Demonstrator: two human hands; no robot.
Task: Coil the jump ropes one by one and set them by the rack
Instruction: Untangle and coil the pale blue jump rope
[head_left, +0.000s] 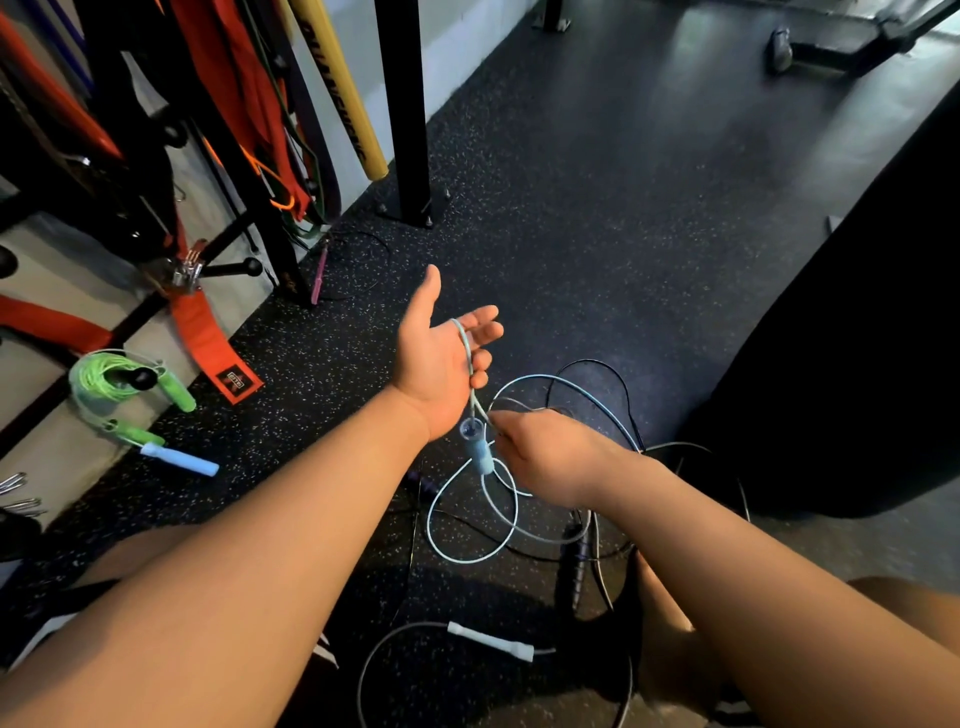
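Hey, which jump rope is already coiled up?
The green rope, far left: wound in a tight bundle. The light blue rope and black ropes trail in loose loops.

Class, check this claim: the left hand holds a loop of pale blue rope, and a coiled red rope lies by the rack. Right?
Wrong colour: the head view shows the coiled rope by the rack is green, not red. The rest stands.
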